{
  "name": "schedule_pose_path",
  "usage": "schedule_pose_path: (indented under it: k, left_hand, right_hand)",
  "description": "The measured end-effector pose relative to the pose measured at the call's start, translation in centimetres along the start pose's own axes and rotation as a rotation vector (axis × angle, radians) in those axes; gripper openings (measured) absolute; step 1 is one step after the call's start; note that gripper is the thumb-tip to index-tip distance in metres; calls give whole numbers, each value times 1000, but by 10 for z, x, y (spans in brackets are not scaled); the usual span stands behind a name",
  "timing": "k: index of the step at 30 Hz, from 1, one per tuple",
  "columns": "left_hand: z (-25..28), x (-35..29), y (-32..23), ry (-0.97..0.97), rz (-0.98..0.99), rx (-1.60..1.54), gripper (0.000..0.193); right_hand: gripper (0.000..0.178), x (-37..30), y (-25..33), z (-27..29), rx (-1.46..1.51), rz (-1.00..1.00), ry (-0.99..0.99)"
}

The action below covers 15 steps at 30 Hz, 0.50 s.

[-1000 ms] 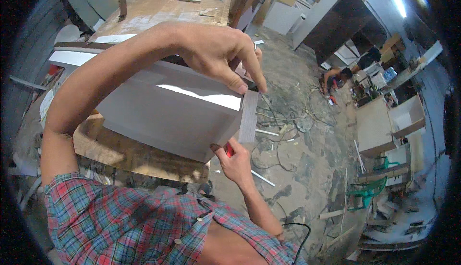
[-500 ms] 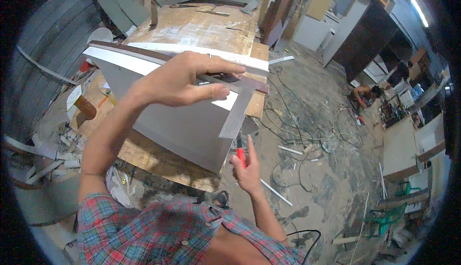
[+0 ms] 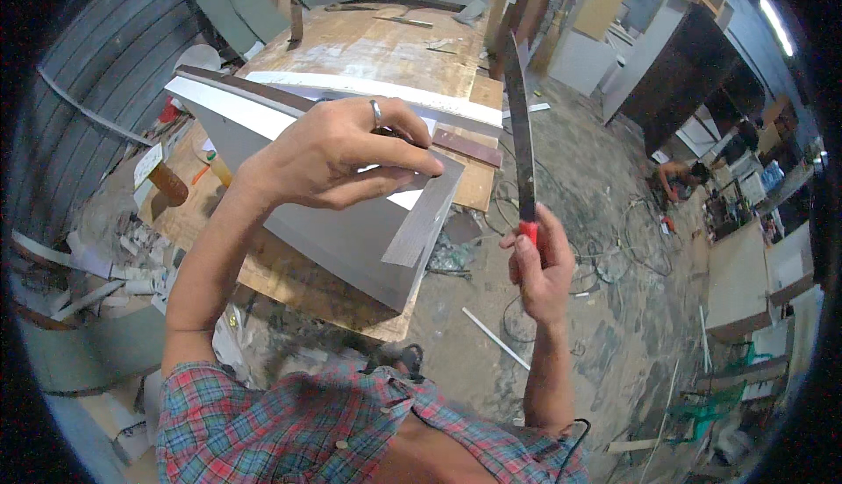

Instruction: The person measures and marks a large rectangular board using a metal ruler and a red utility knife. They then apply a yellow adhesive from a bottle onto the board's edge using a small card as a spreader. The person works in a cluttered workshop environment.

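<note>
My left hand (image 3: 338, 155), with a ring on one finger, reaches over the top of a white-and-grey panel piece (image 3: 320, 243). Its fingers are bent together, and the fingertips meet the upper end of a grey edging strip (image 3: 421, 221) at the panel's near right corner. The strip's lower end stands off the panel at a slant. In my right hand (image 3: 544, 269) is the red handle of a long, flat, dark file (image 3: 523, 138). The file points upward, right of the panel and apart from it.
The panel stands on a worn wooden worktable (image 3: 377, 54). A white-edged board (image 3: 377, 94) and a brown strip (image 3: 469, 146) lie behind it. At the left is a brown cylinder (image 3: 167, 184). Cables (image 3: 645, 238) and offcuts litter the floor; another person (image 3: 680, 179) crouches far right.
My right hand has lifted the file from beside the strip, up and to the right. My left fingers have closed in at the strip's top, and its lower end has swung left.
</note>
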<state>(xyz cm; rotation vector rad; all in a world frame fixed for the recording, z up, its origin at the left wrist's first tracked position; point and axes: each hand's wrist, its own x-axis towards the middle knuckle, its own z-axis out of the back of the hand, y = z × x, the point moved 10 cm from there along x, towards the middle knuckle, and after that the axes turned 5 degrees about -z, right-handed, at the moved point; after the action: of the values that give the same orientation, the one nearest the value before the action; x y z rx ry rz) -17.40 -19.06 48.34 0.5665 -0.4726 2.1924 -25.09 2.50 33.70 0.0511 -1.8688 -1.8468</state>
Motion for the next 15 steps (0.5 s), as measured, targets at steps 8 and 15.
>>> schedule_pose_path:
  k: [8, 15]
  left_hand:
    - [-2, 0, -12, 3, -126, 171, 40]
    - [4, -17, -23, -57, -131, 178, 41]
  right_hand:
    - [44, 1, 32, -15, 15, -59, -4]
    - [44, -5, 58, -28, -22, -36, -16]
